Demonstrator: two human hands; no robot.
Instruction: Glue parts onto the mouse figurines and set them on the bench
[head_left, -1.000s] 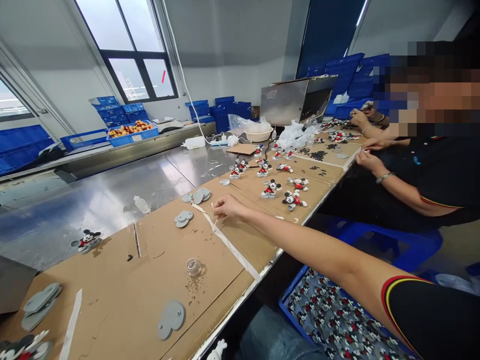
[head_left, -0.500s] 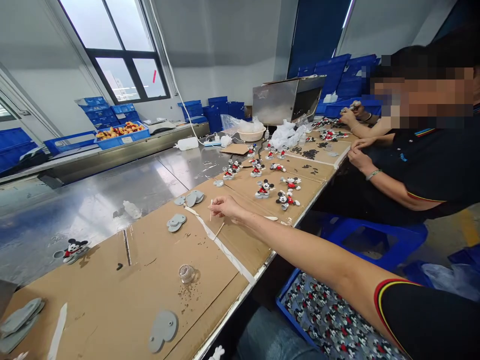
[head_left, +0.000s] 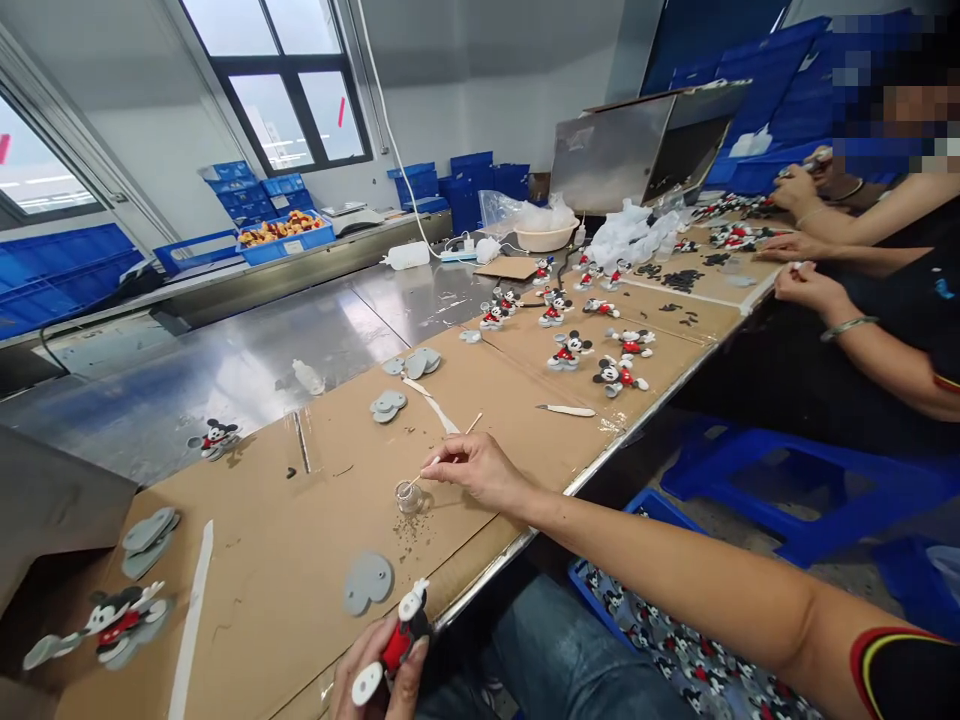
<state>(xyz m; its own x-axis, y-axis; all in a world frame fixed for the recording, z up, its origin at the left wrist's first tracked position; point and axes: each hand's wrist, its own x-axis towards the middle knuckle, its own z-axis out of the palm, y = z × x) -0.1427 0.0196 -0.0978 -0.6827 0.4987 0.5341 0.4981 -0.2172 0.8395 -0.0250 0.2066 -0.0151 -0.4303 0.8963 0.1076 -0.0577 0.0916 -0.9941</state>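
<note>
Your right hand pinches a thin wooden stick at a small clear glass jar.
Your left hand grips a red-and-white moulded mouse figure; a wrist knock could tip the jar.

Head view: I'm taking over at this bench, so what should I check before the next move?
1. Right hand holds the thin wooden stick, tip at the jar's mouth: ok.
2. Glass jar upright on the cardboard: ok.
3. Jar contents: cannot tell.
4. Left hand grips the Mickey Mouse figure: ok.
5. Dark specks scattered beside the jar: not ok.
6. Grey Mickey-head-shaped pad lies flat near the figure: ok.
</note>
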